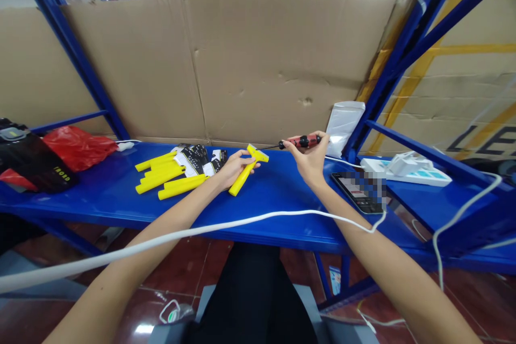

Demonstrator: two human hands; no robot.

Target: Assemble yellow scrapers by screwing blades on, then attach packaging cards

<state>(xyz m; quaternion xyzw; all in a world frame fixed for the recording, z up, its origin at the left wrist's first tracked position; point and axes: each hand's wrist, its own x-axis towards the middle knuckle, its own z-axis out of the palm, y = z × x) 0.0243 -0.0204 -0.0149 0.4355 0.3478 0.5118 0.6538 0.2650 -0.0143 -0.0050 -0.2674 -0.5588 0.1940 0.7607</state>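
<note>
My left hand (234, 167) is closed around a yellow scraper (242, 178), its wide head tilted up and its handle slanting down to the left. In my right hand (309, 160) is a screwdriver (303, 141) with a red and black handle. Its thin shaft points left, and the tip reaches the scraper's head; whether it sits in a screw is too small to tell. Left of my left hand lies a pile of more yellow scrapers (161, 174), with black and white packaging at their heads.
A phone (358, 193) and a white power strip (423, 173) lie on the right of the blue shelf (278, 226). A white cable (258, 219) crosses before my arms. A black bottle (32, 158) and red bag (83, 145) stand left; cardboard (282, 64) walls the back.
</note>
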